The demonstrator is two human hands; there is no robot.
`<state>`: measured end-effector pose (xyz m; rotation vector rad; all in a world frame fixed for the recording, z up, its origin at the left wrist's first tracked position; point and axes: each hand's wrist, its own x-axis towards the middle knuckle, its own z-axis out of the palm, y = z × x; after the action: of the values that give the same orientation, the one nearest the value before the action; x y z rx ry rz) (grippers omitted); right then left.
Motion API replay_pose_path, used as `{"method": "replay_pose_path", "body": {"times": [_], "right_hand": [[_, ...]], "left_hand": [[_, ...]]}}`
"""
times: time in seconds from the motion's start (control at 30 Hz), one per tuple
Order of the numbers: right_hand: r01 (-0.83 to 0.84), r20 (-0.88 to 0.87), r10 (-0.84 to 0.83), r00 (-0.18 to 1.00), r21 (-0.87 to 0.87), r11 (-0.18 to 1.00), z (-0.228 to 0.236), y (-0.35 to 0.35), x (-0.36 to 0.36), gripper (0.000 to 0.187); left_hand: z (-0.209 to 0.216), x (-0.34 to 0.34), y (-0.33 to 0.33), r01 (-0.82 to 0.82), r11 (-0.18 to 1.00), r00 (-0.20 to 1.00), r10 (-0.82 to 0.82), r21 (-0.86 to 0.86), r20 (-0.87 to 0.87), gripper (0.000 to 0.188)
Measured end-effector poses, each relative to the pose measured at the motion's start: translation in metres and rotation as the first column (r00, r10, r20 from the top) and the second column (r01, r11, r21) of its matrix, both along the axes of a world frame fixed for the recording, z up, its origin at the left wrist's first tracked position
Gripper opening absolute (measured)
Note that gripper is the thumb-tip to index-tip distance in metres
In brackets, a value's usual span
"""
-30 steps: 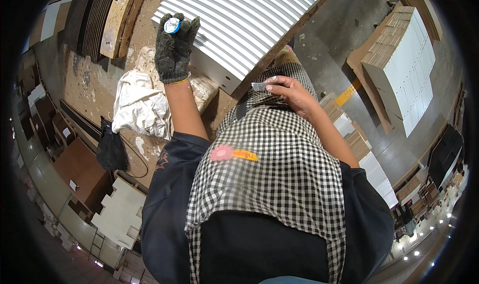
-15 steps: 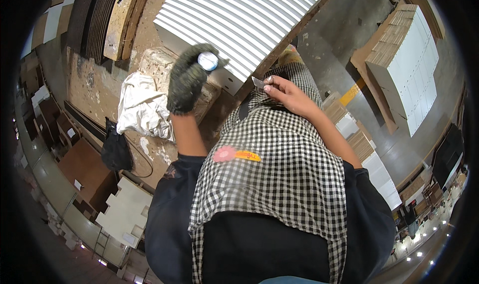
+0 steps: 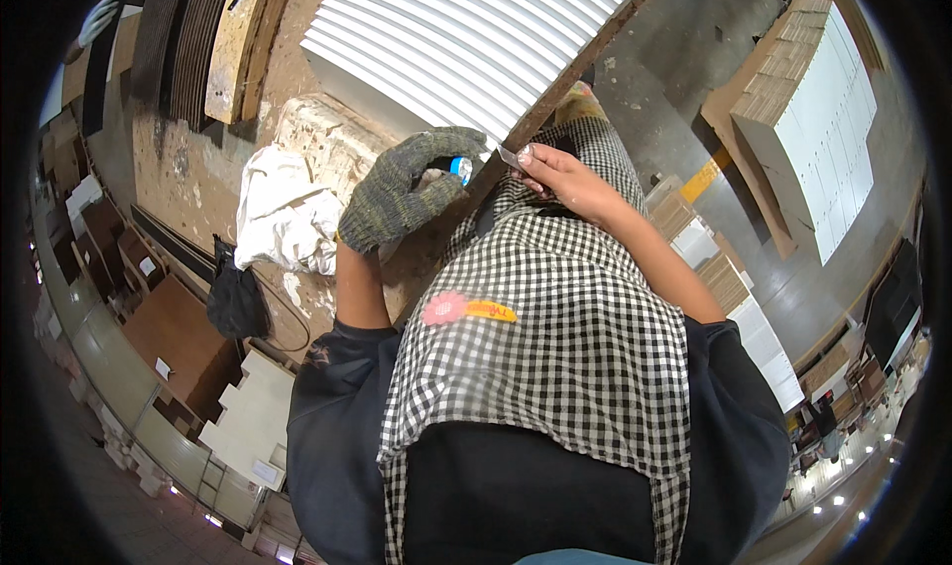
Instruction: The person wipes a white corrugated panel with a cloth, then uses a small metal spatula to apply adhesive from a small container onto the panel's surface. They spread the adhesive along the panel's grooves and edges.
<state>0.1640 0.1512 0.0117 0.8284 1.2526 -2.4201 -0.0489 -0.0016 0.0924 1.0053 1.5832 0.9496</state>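
My left hand (image 3: pixel 397 196), in a dark grey-green knit glove, curls around a small round container (image 3: pixel 460 169) with a bright blue rim. Much of that container is hidden by the glove. Bare and closed, my right hand (image 3: pixel 563 178) pinches a small flat grey metal blade (image 3: pixel 510 157) between thumb and fingers. The blade's tip is by the near corner of a stack of white panels (image 3: pixel 466 44), whose edges form close ridges. Both hands are close together at this corner, the gloved one to its left.
A crumpled white cloth (image 3: pixel 283 213) lies on the worn brown bench (image 3: pixel 188 188), with a black bag (image 3: pixel 236 297) at its edge. Brown boards (image 3: pixel 233 54) stand far left. Another panel stack (image 3: pixel 813 119) is on the right. A gloved hand of another person (image 3: pixel 97 19) shows top left.
My left hand has moved down and right with the container, tilting it toward the blade. My right hand has shifted only slightly. Another person's gloved hand has come into view at the top left.
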Motion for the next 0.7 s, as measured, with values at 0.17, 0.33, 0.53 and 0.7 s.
{"method": "replay_pose_path", "body": {"times": [0.17,0.33,0.53,0.7], "right_hand": [[0.039,-0.023,-0.04,0.999,-0.047,0.998,-0.006,-0.003,0.0,0.031],[0.04,-0.027,-0.042,0.999,-0.07,0.997,-0.013,-0.006,0.002,0.032],[0.044,-0.02,-0.045,0.999,-0.029,0.999,-0.01,-0.006,0.003,0.033],[0.032,-0.044,-0.033,0.998,-0.024,0.999,-0.011,-0.007,0.002,0.031]], "left_hand": [[0.002,-0.002,0.008,0.044,0.999,0.997,-0.046,-0.031,-0.062,0.036],[0.005,0.001,0.013,0.069,0.996,0.978,-0.078,-0.055,-0.191,0.038],[0.008,0.004,0.013,0.077,0.997,0.976,-0.081,-0.028,-0.204,0.041],[0.012,0.006,0.011,0.123,0.991,0.93,-0.132,-0.046,-0.344,0.04]]}}
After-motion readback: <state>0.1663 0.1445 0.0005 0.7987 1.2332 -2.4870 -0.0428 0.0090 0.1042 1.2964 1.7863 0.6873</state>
